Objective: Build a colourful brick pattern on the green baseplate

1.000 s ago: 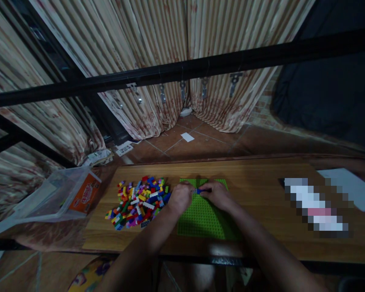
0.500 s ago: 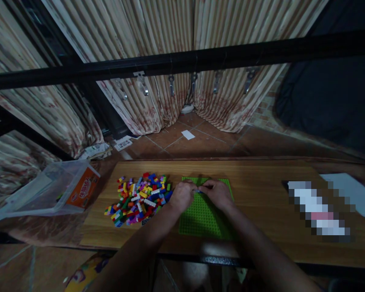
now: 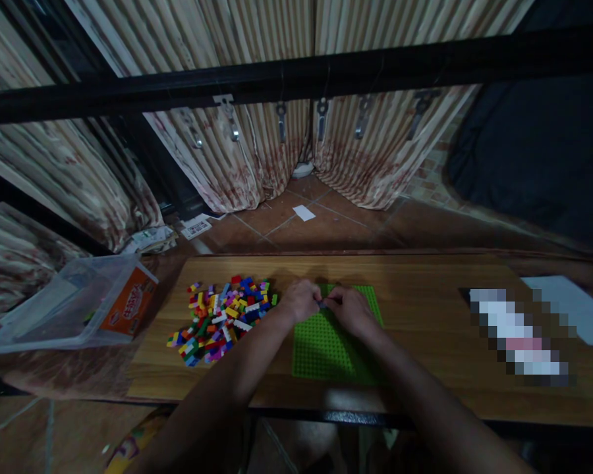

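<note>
Since the earlier frame, the left hand (image 3: 302, 299) had shifted toward the far edge of the green baseplate (image 3: 321, 355). I saw a small blue brick (image 3: 321, 304) over the baseplate's far part, directly between the hands, with the left fingers and those of the right hand (image 3: 353, 311) clamped on it from either side. Its long axis I couldn't tell. Leftward on the counter (image 3: 425, 329), the brick pile (image 3: 227, 316) lay nearer the left hand.

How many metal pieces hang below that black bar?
6 metal pieces, hanging in a row below the black bar: two left, two near the middle, two right. Others may be hidden.
</note>
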`<state>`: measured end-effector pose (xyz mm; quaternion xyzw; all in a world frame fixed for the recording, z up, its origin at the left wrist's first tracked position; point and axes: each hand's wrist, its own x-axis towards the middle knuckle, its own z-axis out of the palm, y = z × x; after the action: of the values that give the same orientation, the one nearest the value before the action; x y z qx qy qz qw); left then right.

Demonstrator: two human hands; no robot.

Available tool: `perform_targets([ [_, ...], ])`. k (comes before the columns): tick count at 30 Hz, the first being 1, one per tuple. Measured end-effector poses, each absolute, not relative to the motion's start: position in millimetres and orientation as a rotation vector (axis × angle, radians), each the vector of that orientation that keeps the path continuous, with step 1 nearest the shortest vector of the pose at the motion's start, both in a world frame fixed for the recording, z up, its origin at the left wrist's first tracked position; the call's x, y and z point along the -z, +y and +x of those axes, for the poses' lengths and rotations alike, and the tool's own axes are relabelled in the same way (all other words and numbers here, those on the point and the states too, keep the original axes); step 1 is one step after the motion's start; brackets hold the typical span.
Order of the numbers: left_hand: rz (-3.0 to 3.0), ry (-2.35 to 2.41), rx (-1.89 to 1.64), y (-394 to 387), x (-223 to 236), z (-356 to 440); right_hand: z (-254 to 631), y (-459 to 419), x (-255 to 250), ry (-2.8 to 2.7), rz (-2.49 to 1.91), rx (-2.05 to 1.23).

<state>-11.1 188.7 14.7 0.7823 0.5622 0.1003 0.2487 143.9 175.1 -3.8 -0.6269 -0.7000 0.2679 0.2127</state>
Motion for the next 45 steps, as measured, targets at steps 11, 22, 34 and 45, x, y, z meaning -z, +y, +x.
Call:
perform_targets([
  [11,2.177,1.552,-0.367,168,-24,-14,153,174,12,-1.841,-1.628,-0.762],
  [22,1.668,1.488,-1.147,142,-53,-112,178,168,2,-1.751,-1.598,-0.685],
  [34,1.146,1.552,-1.489,144,-48,-142,161,166,15,-2.282,-1.325,-0.602],
  [45,1.17,1.512,-1.494,146,-47,-155,113,143,-2,-2.355,-1.156,-0.362],
])
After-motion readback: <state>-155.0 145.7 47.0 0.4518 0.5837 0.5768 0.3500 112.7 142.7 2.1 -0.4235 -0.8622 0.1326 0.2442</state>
